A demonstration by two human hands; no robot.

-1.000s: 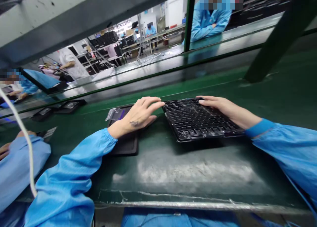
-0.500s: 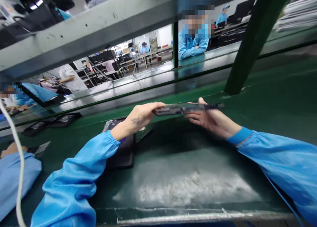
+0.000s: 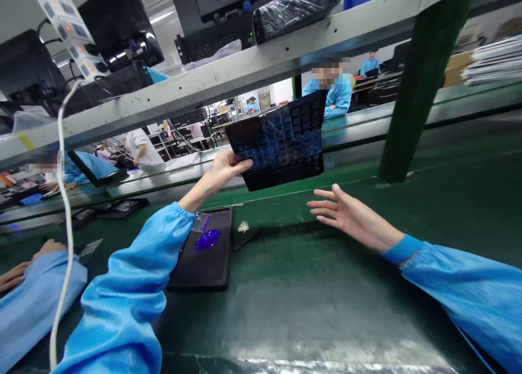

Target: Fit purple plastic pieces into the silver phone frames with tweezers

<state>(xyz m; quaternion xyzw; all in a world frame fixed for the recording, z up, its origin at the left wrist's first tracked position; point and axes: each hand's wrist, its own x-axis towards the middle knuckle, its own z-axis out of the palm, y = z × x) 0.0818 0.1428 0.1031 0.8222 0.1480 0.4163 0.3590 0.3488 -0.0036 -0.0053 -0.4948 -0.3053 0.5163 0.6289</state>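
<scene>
Head view: the left hand [image 3: 226,170] pinches the edge of a black plastic tray [image 3: 281,140], holding it tilted up near the middle of the frame above a green bench [image 3: 326,287], while the right hand [image 3: 353,211] hangs open, fingers spread, touching nothing. Held by 1 edge only, the tray could swing or slip from that pinch and drop onto the blue bits [image 3: 207,240] on the black mat [image 3: 199,276] below

At twelve o'clock, the black plastic tray [image 3: 277,140] I'm holding up shows a grid of square cells, tinted blue. At eight o'clock, a violet-blue patch [image 3: 207,240] lies on a black pad [image 3: 199,270]. My sleeves [image 3: 122,292] are pale blue, with deeper blue cuffs [image 3: 402,249], above the dark green surface [image 3: 326,287].
</scene>
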